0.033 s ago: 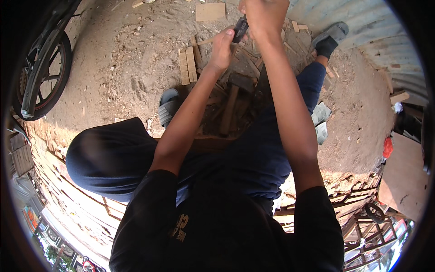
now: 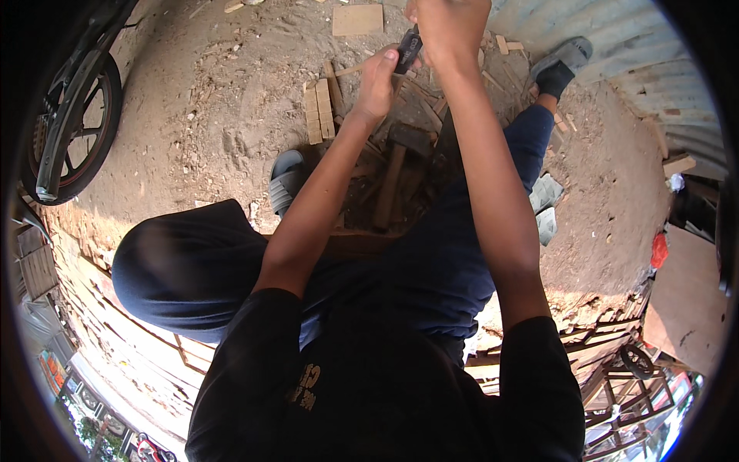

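Observation:
Near the top of the head view, my left hand [image 2: 377, 81] is closed round a small black block-like object [image 2: 409, 51] with pale lettering, its thumb lying along the side. Right beside it is my right hand [image 2: 454, 35], its fingers curled and partly cut off by the upper edge. What they hold, if anything, is hidden. Below the hands, in shadow between my legs, a hammer [image 2: 391, 185] with a wooden handle and a dark head rests among wood scraps.
Short wooden strips [image 2: 319, 112] lie on the dirt floor left of the hammer. A grey sandal [image 2: 288, 181] is by my left leg. Further left stands a motorcycle wheel [image 2: 92, 127]. A corrugated metal wall [image 2: 647, 69] rises at the right, and a flat board [image 2: 358, 21] lies far ahead.

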A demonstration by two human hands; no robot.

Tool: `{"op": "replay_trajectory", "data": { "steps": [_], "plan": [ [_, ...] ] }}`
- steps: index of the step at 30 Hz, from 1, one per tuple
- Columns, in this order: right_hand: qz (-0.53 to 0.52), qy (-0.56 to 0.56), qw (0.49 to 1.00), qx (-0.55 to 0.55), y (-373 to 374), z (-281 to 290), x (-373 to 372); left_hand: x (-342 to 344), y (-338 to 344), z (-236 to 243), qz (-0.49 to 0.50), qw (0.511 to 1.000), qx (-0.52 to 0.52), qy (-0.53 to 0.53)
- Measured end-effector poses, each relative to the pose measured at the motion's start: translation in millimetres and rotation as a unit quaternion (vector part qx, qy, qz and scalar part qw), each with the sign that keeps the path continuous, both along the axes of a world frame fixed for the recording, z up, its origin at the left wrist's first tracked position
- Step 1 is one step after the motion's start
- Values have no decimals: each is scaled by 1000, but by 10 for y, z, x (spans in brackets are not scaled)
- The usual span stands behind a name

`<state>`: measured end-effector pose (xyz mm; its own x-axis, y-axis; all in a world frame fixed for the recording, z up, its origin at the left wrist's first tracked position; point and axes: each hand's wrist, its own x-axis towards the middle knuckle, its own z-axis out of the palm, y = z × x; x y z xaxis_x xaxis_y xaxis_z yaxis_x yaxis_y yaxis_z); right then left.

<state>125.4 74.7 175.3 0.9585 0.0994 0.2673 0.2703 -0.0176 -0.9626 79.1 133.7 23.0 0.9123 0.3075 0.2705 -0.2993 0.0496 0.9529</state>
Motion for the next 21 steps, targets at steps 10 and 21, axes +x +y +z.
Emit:
{"op": "replay_trajectory", "data": {
  "steps": [10,21],
  "plan": [
    [-18,6,999,-49,5,-69,71,43,6,-51,-21,999,-42,0],
    [9,-83,996,42,92,-190,138,42,-12,-79,32,995,65,-75]
  ]
}}
